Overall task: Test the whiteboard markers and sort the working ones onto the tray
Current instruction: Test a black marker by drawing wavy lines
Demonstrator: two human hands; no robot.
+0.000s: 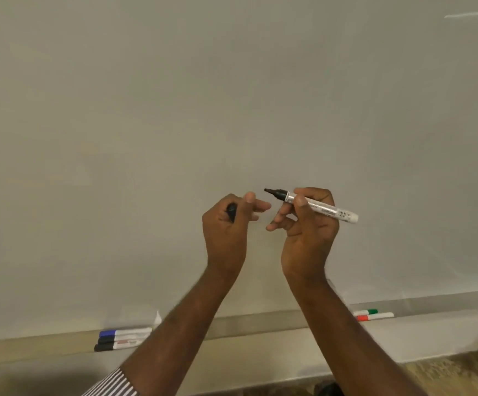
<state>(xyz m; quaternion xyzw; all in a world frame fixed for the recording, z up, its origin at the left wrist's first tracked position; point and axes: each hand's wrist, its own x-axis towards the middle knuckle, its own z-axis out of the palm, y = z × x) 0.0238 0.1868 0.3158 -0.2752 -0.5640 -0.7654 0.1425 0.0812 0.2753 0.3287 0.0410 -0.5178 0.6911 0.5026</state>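
In front of the blank whiteboard (232, 95), my right hand (309, 224) grips an uncapped white marker (323, 208) with a black tip that points left. My left hand (227, 224), a short gap to the left of that tip, holds the marker's black cap (231, 211) in its curled fingers, the forefinger stretched toward the marker. Along the board's foot runs the tray (260, 324). At its left end lie three capped markers, one blue (125, 332) and two black (117, 344). A green-capped marker (366, 312) and a red-capped marker (375, 316) lie further right.
A small white scrap (157, 318) leans against the board above the left markers. A faint light streak (472, 13) marks the board's upper right corner. Patterned floor (446, 375) shows at the lower right, below the wall.
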